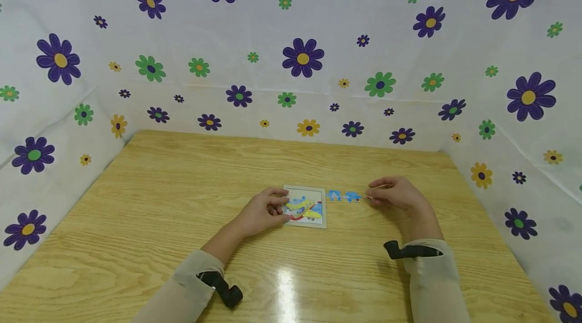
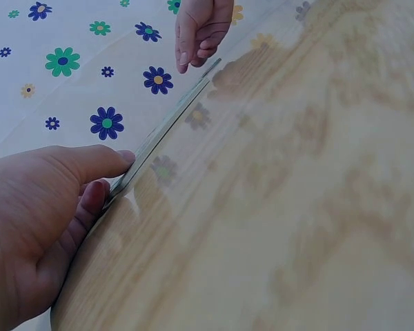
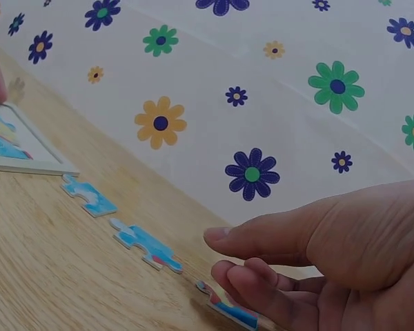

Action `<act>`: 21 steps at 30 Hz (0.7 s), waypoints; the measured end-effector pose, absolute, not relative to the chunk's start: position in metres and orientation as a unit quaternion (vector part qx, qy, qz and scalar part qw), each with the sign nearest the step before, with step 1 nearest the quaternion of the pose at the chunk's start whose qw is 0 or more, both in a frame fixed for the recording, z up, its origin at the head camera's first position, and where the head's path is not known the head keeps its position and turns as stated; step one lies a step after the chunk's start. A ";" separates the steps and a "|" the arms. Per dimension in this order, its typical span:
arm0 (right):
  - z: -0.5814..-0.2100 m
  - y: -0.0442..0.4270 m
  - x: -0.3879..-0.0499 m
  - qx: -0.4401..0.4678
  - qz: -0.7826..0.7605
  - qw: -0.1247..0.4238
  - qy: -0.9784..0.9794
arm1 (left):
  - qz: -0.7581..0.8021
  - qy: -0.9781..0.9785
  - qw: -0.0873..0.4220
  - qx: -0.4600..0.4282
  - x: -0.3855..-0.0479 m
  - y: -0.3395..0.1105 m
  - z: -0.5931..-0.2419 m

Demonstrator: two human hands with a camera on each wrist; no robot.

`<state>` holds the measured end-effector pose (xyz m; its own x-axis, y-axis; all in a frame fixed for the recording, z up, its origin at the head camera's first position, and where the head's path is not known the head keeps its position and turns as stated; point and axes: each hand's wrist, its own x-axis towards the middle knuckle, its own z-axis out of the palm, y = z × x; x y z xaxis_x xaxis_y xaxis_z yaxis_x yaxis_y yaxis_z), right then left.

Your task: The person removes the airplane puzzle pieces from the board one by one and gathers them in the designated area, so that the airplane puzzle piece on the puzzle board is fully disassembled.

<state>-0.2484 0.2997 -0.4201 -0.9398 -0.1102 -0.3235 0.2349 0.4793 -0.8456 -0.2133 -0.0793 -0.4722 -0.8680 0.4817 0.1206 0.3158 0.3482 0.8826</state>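
A square puzzle tray (image 1: 325,212) with a yellow airplane picture lies on the table, blank at its top. My left hand (image 1: 263,213) grips its left edge; in the left wrist view the thumb of that hand (image 2: 41,214) rests on the rim, with fingers at the side. Right of the tray are two blue puzzle pieces (image 1: 334,195) (image 1: 351,196) in a row. At the row's right end, my right hand (image 1: 397,194) is over a third piece. In the right wrist view this piece (image 3: 228,307) is by the fingertips, partly hidden, with the thumb of my right hand (image 3: 331,255) apart from it.
The wooden table (image 1: 191,171) extends around the tray and pieces. A white cloth with printed flowers (image 1: 254,19) hangs behind it and along both sides. Black straps with small black devices are on both sleeved wrists.
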 end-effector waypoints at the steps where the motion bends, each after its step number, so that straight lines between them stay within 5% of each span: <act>1: -0.420 0.298 -0.249 0.032 -0.506 0.168 0.845 | 0.517 0.817 0.081 0.244 -0.213 -0.080 -0.472; 21: -0.420 0.257 -0.255 0.008 -0.539 0.184 0.822 | 0.517 0.817 0.084 0.240 -0.213 -0.079 -0.469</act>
